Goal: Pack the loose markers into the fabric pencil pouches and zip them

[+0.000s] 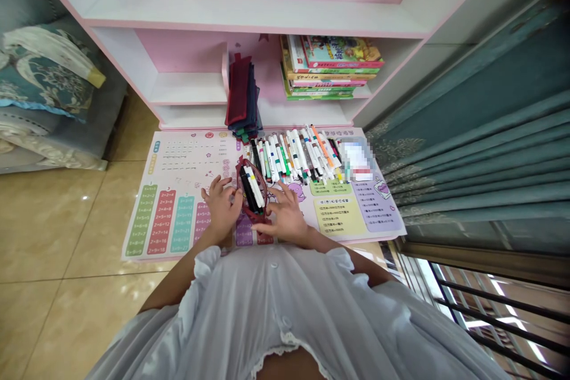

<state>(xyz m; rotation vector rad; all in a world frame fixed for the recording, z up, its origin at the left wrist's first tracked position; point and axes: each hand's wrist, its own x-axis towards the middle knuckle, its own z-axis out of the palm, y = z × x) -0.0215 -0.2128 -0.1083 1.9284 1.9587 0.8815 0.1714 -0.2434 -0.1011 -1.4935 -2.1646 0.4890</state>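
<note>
A dark red zip pencil pouch (259, 215) lies gaping on the desk mat in front of me, with several black and white markers (253, 188) inside. My left hand (220, 205) pinches the pouch's left edge between thumb and forefinger, its other fingers raised. On the opposite side, my right hand (287, 214) grips the pouch's right edge near its lower end, thumb underneath and the remaining fingers spread. Just beyond the pouch, a wide row of loose markers (296, 154) with coloured bands lies side by side.
Dark red and navy pouches (240, 95) are stacked at the shelf's front. A pile of books (329, 68) sits in the pink-and-white shelf (249, 15). Right of the markers is a blurred clear case (367, 151). The printed mat (205, 157) lies underneath; a teal curtain (472, 130) hangs right.
</note>
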